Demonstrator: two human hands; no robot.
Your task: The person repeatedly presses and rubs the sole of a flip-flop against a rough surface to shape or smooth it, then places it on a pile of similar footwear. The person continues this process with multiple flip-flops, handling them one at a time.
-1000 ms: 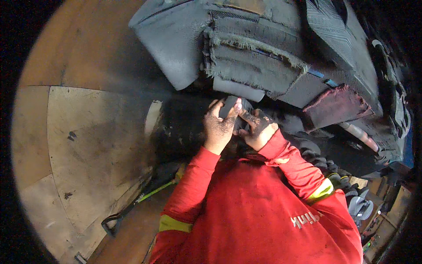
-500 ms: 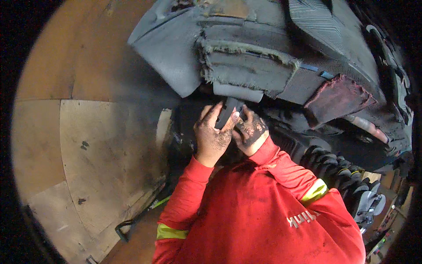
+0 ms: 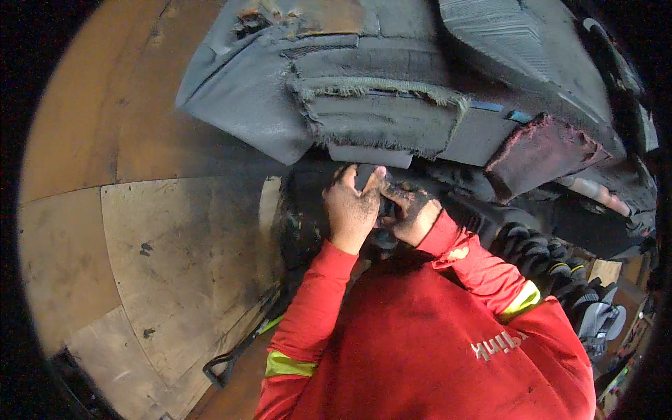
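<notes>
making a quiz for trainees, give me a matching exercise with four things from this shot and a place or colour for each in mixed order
Things:
1. left hand
2. right hand
3. coil spring
4. long black tool

Descriptions:
A. lying on the wooden floor, left of the red sleeve
B. black ribbed coils right of the right sleeve
C. blackened with grime, under the frayed grey panel
D. fingers on a small dark part beneath the grey panel

Pairs: 1-D, 2-C, 3-B, 4-A
</notes>
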